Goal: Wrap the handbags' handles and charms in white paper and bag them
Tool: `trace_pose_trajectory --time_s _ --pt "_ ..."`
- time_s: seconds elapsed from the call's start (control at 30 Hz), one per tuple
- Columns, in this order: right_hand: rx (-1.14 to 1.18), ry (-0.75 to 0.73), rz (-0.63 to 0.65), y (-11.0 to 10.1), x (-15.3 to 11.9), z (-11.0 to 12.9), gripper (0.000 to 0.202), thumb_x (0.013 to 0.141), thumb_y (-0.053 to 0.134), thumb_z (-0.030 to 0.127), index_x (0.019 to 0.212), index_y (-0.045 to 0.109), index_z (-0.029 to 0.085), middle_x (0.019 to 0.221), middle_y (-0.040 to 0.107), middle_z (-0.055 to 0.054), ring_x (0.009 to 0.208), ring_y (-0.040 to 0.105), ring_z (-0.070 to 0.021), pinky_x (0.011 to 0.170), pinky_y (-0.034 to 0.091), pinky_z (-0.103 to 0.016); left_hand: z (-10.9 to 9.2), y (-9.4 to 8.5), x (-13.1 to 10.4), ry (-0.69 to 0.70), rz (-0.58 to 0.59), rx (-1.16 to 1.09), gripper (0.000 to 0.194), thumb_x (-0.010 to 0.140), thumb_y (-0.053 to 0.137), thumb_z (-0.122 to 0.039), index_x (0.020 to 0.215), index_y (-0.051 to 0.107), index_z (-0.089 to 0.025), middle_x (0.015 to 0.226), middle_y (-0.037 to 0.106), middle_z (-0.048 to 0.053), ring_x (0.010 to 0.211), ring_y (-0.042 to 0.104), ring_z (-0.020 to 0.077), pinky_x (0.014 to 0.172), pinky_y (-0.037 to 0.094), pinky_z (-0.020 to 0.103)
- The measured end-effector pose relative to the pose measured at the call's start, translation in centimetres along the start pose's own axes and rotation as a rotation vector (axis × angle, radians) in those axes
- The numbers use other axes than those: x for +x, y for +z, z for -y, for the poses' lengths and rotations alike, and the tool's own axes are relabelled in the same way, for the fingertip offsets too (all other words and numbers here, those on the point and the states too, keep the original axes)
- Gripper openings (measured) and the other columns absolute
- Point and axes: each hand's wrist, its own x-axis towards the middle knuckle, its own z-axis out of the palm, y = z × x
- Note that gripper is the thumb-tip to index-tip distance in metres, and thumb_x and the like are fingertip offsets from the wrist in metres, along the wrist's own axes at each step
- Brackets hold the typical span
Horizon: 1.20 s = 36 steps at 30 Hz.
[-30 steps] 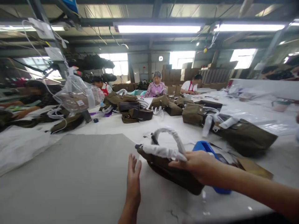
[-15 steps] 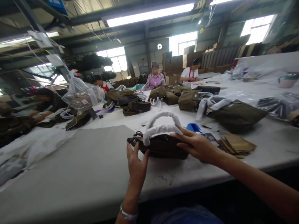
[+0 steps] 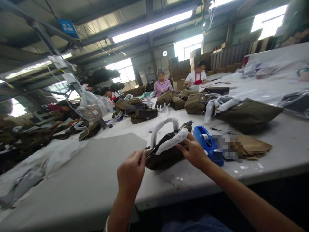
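Note:
A dark olive handbag (image 3: 162, 161) rests on the white table in front of me, its two handles (image 3: 172, 141) wrapped in white padding. It lies at a slant, its right end farther from me. My left hand (image 3: 131, 170) is closed, thumb and fingers pinching the bag's left end at the top edge. On the other side my right hand (image 3: 195, 151) grips the upper right of the bag beside the near handle, fingertips partly hidden behind it. Just right of that hand stands a blue tape dispenser (image 3: 212, 151).
Brown paper-like pieces (image 3: 256, 146) lie right of the dispenser. Several olive bags (image 3: 248, 112) are piled across the table. A grey sheet (image 3: 96, 167) covers the left side, near a clear plastic bag (image 3: 90, 104) on a post. Co-workers (image 3: 162, 85) sit beyond the table.
The bag has turned, its left end nearer me and its right end away. My left hand has gone from spread fingers to a pinch. More of the tape dispenser shows.

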Motion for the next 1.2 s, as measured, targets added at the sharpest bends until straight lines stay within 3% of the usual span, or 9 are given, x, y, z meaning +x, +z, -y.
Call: trace_pose_trajectory --time_s 0.07,0.17,0.27,0.37,0.53,0.67,0.83,1.0,1.2 --pt "0.024 0.005 -0.033 0.3 0.1 0.0 0.032 0.095 0.058 0.034 0.122 0.067 0.02 0.148 0.046 -0.015 0.08 0.072 -0.0194 0.085 0.063 -0.041 0.6 -0.4 2.0 0.089 -0.063 -0.099 0.032 0.099 0.054 -0.038 0.123 0.071 -0.025 0.125 0.072 0.007 0.116 0.067 0.0264 0.098 0.051 0.034" --pt "0.087 0.028 -0.058 0.2 0.2 -0.1 0.032 0.094 0.06 0.034 0.122 0.067 0.02 0.145 0.049 -0.015 0.081 0.073 -0.02 0.087 0.063 -0.041 1.3 0.7 5.2 0.217 0.235 -0.318 0.048 0.091 0.062 -0.037 0.137 0.062 -0.022 0.138 0.066 0.009 0.13 0.059 0.0281 0.109 0.045 0.037" --pt "0.198 0.101 -0.111 0.1 -0.5 0.1 0.033 0.093 0.061 0.037 0.12 0.068 0.022 0.151 0.046 -0.014 0.098 0.073 -0.0249 0.092 0.062 -0.041 1.4 2.6 7.2 0.252 0.527 -0.444 0.037 0.089 0.061 -0.039 0.12 0.073 -0.022 0.113 0.078 0.004 0.107 0.071 0.0255 0.093 0.054 0.032" --pt "0.4 0.279 -0.135 0.6 -2.6 1.1 0.046 0.089 0.066 0.045 0.129 0.063 0.022 0.157 0.039 -0.015 0.115 0.068 -0.0293 0.099 0.059 -0.043 0.7 3.5 7.5 0.275 0.584 -0.471 0.03 0.087 0.061 -0.043 0.097 0.079 -0.02 0.091 0.079 0.003 0.086 0.073 0.022 0.079 0.054 0.028" --pt "0.847 0.404 0.201 1.9 -5.7 4.4 0.087 0.085 0.072 0.053 0.155 0.031 0.025 0.145 0.057 -0.014 0.134 0.057 -0.0284 0.113 0.047 -0.048 -2.7 2.8 5.0 0.258 0.579 -0.549 0.028 0.086 0.061 -0.039 0.089 0.075 -0.015 0.081 0.076 0.004 0.076 0.071 0.02 0.065 0.052 0.024" --pt "0.783 0.449 0.209 0.3 -5.4 6.3 0.078 0.081 0.077 0.048 0.147 0.043 0.023 0.129 0.068 -0.012 0.121 0.066 -0.0297 0.103 0.055 -0.045 -5.3 2.6 1.9 0.035 0.655 -0.813 0.025 0.084 0.062 -0.037 0.084 0.07 -0.013 0.068 0.068 0.003 0.052 0.062 0.0149 0.047 0.048 0.022" --pt "0.601 0.376 0.386 -3.5 -4.6 6.0 0.065 0.086 0.07 0.04 0.145 0.052 0.02 0.133 0.068 -0.011 0.12 0.066 -0.03 0.102 0.056 -0.041 -5.0 3.7 -1.6 -0.116 0.695 -1.132 0.032 0.087 0.066 -0.045 0.092 0.065 -0.014 0.062 0.062 0.0 0.048 0.057 0.0128 0.047 0.048 0.023" --pt "0.214 0.326 0.224 -5.2 -4.6 4.7 0.041 0.092 0.052 0.034 0.124 0.072 0.018 0.115 0.076 -0.009 0.111 0.071 -0.031 0.102 0.053 -0.042 -4.2 4.0 -4.9 -0.139 0.578 -1.184 0.039 0.087 0.069 -0.05 0.104 0.067 -0.014 0.091 0.071 0.007 0.081 0.064 0.0179 0.071 0.053 0.023" --pt "0.211 0.248 0.184 -4.9 -5.7 5.0 0.038 0.095 0.05 0.032 0.125 0.072 0.021 0.118 0.075 -0.008 0.114 0.07 -0.0284 0.099 0.055 -0.038 -2.5 -0.3 -3.8 0.065 0.873 -0.987 0.042 0.09 0.066 -0.05 0.119 0.067 -0.019 0.113 0.073 0.009 0.104 0.067 0.0245 0.093 0.054 0.031"
